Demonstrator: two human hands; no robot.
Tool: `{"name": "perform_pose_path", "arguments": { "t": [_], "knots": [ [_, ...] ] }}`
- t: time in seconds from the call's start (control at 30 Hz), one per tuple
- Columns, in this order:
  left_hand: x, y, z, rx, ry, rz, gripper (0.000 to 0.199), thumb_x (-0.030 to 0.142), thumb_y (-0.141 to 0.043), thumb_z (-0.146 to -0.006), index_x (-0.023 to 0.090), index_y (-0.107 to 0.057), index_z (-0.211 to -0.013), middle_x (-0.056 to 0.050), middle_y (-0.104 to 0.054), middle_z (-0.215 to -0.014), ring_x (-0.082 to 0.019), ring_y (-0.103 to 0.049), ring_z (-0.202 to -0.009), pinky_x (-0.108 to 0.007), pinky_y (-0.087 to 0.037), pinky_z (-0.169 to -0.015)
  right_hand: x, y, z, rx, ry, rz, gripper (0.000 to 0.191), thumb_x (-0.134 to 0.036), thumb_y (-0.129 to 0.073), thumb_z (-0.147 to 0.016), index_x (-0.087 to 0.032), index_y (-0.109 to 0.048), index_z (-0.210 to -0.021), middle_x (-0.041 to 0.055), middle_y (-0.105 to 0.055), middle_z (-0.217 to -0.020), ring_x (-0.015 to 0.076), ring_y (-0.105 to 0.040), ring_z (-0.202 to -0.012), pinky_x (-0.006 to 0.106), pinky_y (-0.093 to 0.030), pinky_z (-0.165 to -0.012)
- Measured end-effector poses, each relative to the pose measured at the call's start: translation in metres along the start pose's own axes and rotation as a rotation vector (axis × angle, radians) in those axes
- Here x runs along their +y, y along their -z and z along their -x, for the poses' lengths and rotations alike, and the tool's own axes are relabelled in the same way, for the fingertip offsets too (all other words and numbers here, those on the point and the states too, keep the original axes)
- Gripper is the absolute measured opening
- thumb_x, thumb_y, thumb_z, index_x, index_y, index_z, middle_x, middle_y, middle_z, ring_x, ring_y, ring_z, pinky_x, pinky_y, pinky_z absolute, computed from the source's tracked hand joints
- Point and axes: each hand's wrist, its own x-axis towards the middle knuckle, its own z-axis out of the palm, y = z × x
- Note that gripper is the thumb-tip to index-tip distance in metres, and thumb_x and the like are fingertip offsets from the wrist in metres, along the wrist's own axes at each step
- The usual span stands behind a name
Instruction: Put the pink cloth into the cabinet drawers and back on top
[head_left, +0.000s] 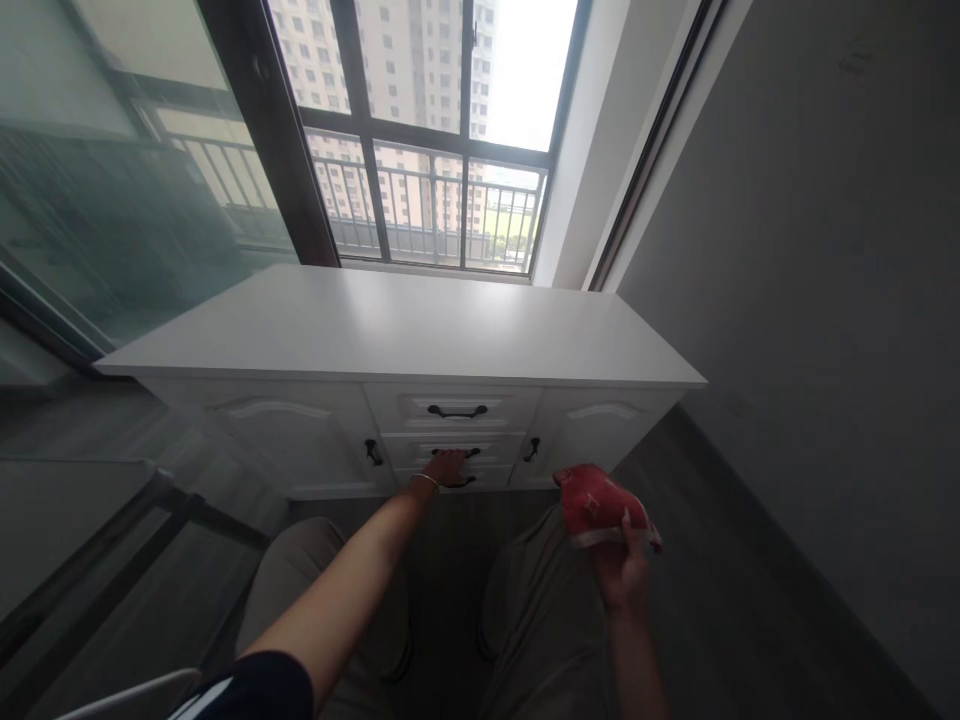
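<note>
Lying in R hand (625,578): red cloth (596,503), L hand (445,468) at mid. handle (472,453).

window (420,125), dark-framed, multi-paned: stood at upper centre of the frame; railing (411,200) and pale high-rise (409,60) showed beyond, bright sky (529,70) to their right. glass panel (135,160), greenish, reflective: filled the upper left. white reveal (596,130): flanked the window's right. wall (810,300), plain grey, shaded: occupied the right side. floor (720,610), dark: lay at lower right. furniture piece (60,520), pale-topped, dark-framed, kind unclear: stood at lower left. light: daylight, entered through the window.
</note>
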Motion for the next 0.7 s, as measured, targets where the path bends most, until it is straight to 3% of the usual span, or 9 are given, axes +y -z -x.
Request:
{"name": "perform_pose_path", "arguments": {
  "t": [0.2,0.33,0.47,0.57,0.7],
  "knots": [
    [0.0,0.004,0.004,0.022,-0.001,0.059,0.063,0.032,-0.067,-0.09,0.008,-0.052,-0.146,-0.024,-0.058,-0.149,-0.035,-0.054,-0.14,-0.044,-0.035,-0.117,0.011,-0.006,-0.003,-0.029,0.006,0.036,0.036,-0.028,-0.087,-0.074,-0.026,-0.077,-0.109,0.0003,-0.081,-0.109,0.0211,-0.077,-0.101,0.04,-0.063,-0.095],
    [0.013,0.013,0.005,0.055,0.04,0.121,0.057,0.025,-0.066,-0.088,0.011,-0.058,-0.142,-0.023,-0.064,-0.143,-0.035,-0.061,-0.132,-0.049,-0.044,-0.113,0.018,-0.014,0.002,-0.037,-0.05,0.041,0.036,-0.032,-0.088,-0.074,-0.026,-0.078,-0.108,0.0006,-0.081,-0.108,0.0224,-0.076,-0.104,0.042,-0.061,-0.1],
    [0.025,0.026,0.028,0.165,0.028,0.181,0.054,0.021,-0.061,-0.09,0.016,-0.059,-0.144,-0.018,-0.063,-0.145,-0.032,-0.059,-0.135,-0.046,-0.044,-0.115,0.026,-0.019,0.007,-0.037,-0.095,0.048,0.035,-0.032,-0.088,-0.073,-0.027,-0.078,-0.106,0.0006,-0.081,-0.107,0.0218,-0.076,-0.103,0.041,-0.062,-0.097],
    [0.032,0.05,0.054,0.258,-0.003,0.203,0.053,0.02,-0.058,-0.091,0.019,-0.059,-0.145,-0.014,-0.063,-0.146,-0.03,-0.055,-0.138,-0.045,-0.042,-0.118,0.035,-0.023,0.009,-0.049,-0.122,0.049,0.034,-0.031,-0.088,-0.072,-0.028,-0.078,-0.104,0.0006,-0.081,-0.107,0.0209,-0.076,-0.101,0.04,-0.063,-0.094],
    [0.049,0.106,0.09,0.49,-0.072,0.324,0.044,0.025,-0.054,-0.095,0.018,-0.063,-0.138,-0.014,-0.063,-0.143,-0.029,-0.056,-0.133,-0.046,-0.043,-0.115,0.048,-0.03,0.01,-0.09,-0.139,0.076,0.034,-0.034,-0.088,-0.071,-0.028,-0.078,-0.103,0.0002,-0.081,-0.106,0.0213,-0.076,-0.102,0.042,-0.063,-0.095]
  ]
}}
